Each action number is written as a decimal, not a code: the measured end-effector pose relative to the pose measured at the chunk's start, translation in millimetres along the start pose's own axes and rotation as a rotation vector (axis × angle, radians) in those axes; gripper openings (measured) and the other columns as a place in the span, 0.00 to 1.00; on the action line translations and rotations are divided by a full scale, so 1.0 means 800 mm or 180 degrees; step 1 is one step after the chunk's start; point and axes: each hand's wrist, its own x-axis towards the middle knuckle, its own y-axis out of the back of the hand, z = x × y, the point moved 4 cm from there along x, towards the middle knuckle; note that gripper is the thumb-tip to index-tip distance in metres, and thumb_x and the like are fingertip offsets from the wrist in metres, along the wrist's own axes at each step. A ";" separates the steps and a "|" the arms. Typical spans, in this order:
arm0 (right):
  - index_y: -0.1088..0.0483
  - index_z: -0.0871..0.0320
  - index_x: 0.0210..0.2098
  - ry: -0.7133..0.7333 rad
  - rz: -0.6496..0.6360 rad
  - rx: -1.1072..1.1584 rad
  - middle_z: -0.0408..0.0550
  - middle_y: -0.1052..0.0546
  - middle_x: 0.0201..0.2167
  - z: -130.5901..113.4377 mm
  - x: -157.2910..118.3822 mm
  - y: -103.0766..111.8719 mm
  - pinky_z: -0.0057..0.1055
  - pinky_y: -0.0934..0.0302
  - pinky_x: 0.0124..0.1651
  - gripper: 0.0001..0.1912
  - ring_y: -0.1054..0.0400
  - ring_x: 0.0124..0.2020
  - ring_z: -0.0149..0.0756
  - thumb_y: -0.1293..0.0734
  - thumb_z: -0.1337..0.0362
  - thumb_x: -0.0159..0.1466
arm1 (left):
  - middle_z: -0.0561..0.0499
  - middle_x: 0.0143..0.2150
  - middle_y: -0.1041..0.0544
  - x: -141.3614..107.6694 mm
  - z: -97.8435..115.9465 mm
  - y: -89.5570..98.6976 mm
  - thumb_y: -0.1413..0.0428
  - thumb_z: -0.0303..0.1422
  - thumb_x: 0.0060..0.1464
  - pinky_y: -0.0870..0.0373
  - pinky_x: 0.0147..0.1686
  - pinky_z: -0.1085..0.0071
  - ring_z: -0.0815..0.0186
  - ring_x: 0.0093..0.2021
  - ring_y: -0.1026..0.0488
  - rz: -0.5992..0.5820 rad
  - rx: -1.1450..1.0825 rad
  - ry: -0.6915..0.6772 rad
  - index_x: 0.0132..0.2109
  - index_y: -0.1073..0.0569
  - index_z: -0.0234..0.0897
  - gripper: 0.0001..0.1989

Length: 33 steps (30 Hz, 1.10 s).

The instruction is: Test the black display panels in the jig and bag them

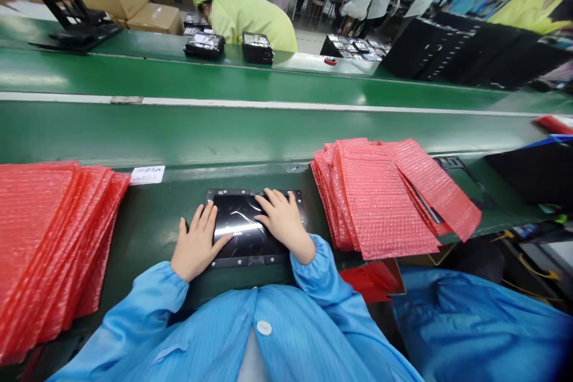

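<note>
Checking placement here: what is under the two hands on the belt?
The left hand and right hand rest on a glossy black panel in a dark frame on the green belt. The panel surface beneath the palms is covered and cannot be seen.

The left hand (197, 243) and right hand (284, 221) rest flat on a black-framed display panel (237, 224), fingers (277, 200) spread on its glossy face; it lies on a green conveyor surface (156, 233); red bubble-wrap bags (49, 245) stack to its left; more red bubble-wrap bags (380, 197) lie to its right.
</note>
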 end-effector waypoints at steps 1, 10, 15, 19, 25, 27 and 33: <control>0.34 0.54 0.56 0.0113 0.0099 0.0077 0.54 0.30 0.54 -0.010 0.009 -0.008 0.59 0.46 0.59 0.20 0.38 0.57 0.52 0.35 0.55 0.67 | 0.33 0.70 0.51 -0.001 0.000 -0.003 0.59 0.52 0.63 0.56 0.62 0.35 0.48 0.70 0.54 0.0096 -0.0117 0.0102 0.71 0.57 0.31 0.39; 0.33 0.60 0.51 0.0081 0.0903 0.0469 0.55 0.30 0.46 -0.015 0.016 -0.004 0.56 0.54 0.65 0.14 0.37 0.52 0.45 0.41 0.62 0.71 | 0.43 0.66 0.38 -0.002 0.010 0.025 0.55 0.47 0.63 0.55 0.68 0.52 0.56 0.69 0.48 0.0768 -0.2885 0.0926 0.62 0.33 0.37 0.27; 0.36 0.58 0.56 -0.0017 0.1470 0.0817 0.55 0.28 0.50 0.002 -0.008 0.036 0.57 0.56 0.65 0.16 0.36 0.55 0.44 0.43 0.65 0.71 | 0.42 0.56 0.25 -0.002 0.044 0.057 0.41 0.45 0.55 0.39 0.62 0.55 0.51 0.60 0.33 0.0492 -0.5334 0.1517 0.58 0.28 0.35 0.27; 0.33 0.56 0.54 -0.0396 0.1764 0.1082 0.56 0.29 0.52 0.023 -0.038 0.064 0.53 0.46 0.62 0.14 0.36 0.56 0.45 0.40 0.65 0.69 | 0.43 0.51 0.22 0.004 0.041 0.071 0.37 0.43 0.51 0.30 0.55 0.57 0.50 0.55 0.28 0.0433 -0.6004 0.1747 0.55 0.26 0.35 0.27; 0.32 0.60 0.54 -0.1464 0.1297 0.2255 0.57 0.25 0.46 0.057 -0.080 0.057 0.44 0.31 0.48 0.20 0.28 0.46 0.46 0.35 0.56 0.66 | 0.45 0.49 0.21 0.012 -0.001 0.068 0.38 0.36 0.53 0.25 0.51 0.60 0.53 0.50 0.24 0.0868 -0.6317 0.1974 0.53 0.25 0.37 0.20; 0.30 0.59 0.51 -0.1410 0.0521 0.2973 0.54 0.22 0.41 0.051 -0.085 0.048 0.40 0.29 0.44 0.19 0.25 0.40 0.43 0.34 0.54 0.65 | 0.46 0.48 0.20 0.013 -0.014 0.063 0.40 0.33 0.54 0.24 0.50 0.60 0.53 0.49 0.24 0.1001 -0.6381 0.2029 0.51 0.24 0.38 0.16; 0.29 0.57 0.43 -0.0912 -0.0238 0.3390 0.46 0.20 0.32 0.014 -0.090 0.066 0.30 0.33 0.37 0.11 0.25 0.34 0.38 0.38 0.57 0.69 | 0.48 0.47 0.20 0.014 -0.039 0.043 0.46 0.32 0.59 0.25 0.50 0.57 0.53 0.51 0.25 0.0806 -0.6653 0.2392 0.49 0.24 0.40 0.12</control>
